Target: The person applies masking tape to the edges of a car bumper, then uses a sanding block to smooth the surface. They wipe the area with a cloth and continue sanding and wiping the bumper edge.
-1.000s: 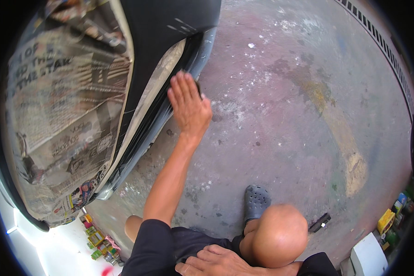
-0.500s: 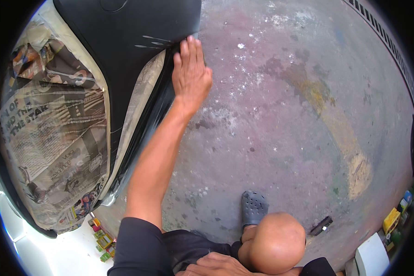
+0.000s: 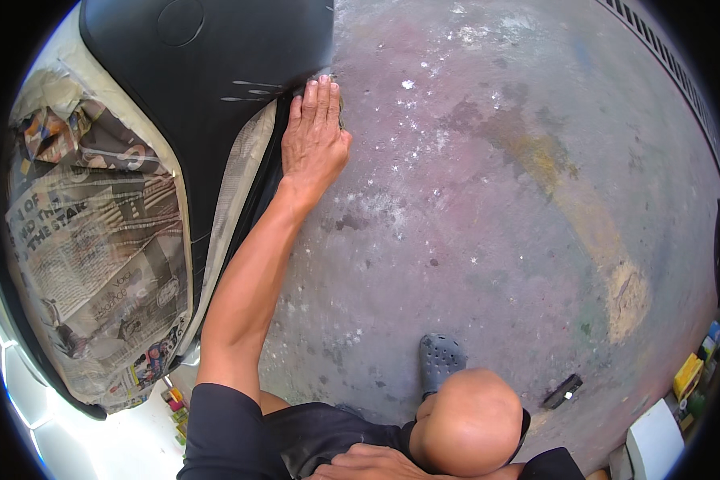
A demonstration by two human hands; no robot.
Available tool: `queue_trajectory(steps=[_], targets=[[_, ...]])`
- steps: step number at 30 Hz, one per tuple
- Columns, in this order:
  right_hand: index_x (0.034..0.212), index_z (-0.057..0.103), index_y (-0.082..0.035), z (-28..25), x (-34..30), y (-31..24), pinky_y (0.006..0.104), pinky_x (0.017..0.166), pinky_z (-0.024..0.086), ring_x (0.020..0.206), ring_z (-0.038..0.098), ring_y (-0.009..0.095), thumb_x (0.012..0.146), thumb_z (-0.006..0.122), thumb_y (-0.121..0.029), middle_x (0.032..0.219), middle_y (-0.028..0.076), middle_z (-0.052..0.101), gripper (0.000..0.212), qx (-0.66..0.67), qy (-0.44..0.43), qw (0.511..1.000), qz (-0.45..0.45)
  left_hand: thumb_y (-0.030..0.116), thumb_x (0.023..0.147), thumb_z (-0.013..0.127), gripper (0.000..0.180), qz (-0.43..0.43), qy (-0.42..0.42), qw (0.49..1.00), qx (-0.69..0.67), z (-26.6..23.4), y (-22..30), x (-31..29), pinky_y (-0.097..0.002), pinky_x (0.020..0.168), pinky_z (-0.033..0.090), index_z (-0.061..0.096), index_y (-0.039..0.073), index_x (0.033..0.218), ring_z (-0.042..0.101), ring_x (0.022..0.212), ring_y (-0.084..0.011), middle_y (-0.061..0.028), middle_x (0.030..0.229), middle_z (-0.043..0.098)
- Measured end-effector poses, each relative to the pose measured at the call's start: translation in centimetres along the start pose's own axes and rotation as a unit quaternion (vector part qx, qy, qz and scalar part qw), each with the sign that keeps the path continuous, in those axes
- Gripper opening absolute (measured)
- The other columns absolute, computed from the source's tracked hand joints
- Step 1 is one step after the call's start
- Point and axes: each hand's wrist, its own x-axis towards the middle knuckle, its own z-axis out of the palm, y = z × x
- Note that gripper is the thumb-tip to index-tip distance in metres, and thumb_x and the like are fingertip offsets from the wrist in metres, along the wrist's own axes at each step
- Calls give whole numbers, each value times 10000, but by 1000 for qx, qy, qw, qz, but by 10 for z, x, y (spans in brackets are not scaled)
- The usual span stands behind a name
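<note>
1. Paint-flecked, stained floor sweeps across the middle and right, a dark grating curving along its upper-right edge.
2. Upper left, here's the black panel, smooth and softly shiny, a round outline near its top.
3. Printed newspaper masks a big area of it, with pale edging.
4. The left forearm crosses before the panel's lower right side; the left hand lies flat along the edge, fingers straight and together. Anything underneath? Can't tell.
5. A bare knee looms low.
6. The right hand is cut off below; grip unclear.
7. Grey clog beyond the knee, small black object rightward.
8. Pale streaks score the panel beside the fingertips.
</note>
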Motion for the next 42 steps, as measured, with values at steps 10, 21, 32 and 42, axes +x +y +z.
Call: queue_trajectory(steps=[10,21,32,42], targets=[[966,713,-159,-2,1,-3,391,729,483,835,695,220,1000,736,-399,922,3,728,244,26,5,1000,3,236,972,528,736,14,22,1000,-17,-1,-1,-3,-484,1337,213,391,-17,1650,293,1624,-302,-163,1735,361],[981,731,-151,20,6,-9,371,705,496,809,708,217,947,807,-370,944,8,757,234,12,-31,999,-8,256,1006,480,762,-138,10,985,-107,-4,16,-39,-503,1361,107,291,3,1699,154,1680,-307,-174,1797,226],[1037,735,-107,31,23,-17,392,761,538,851,716,260,886,862,-368,927,46,748,327,-1,-134,990,35,212,973,571,910,-215,62,967,-119,4,13,-275,-548,1346,9,124,80,1754,25,1695,-344,-153,1833,78],[1051,751,-77,121,43,-9,427,754,561,831,712,331,860,893,-329,903,117,738,347,-36,-220,972,78,235,924,645,948,-245,11,956,-164,-11,-10,-351,-498,1368,65,192,127,1749,107,1692,-243,-85,1826,168]])
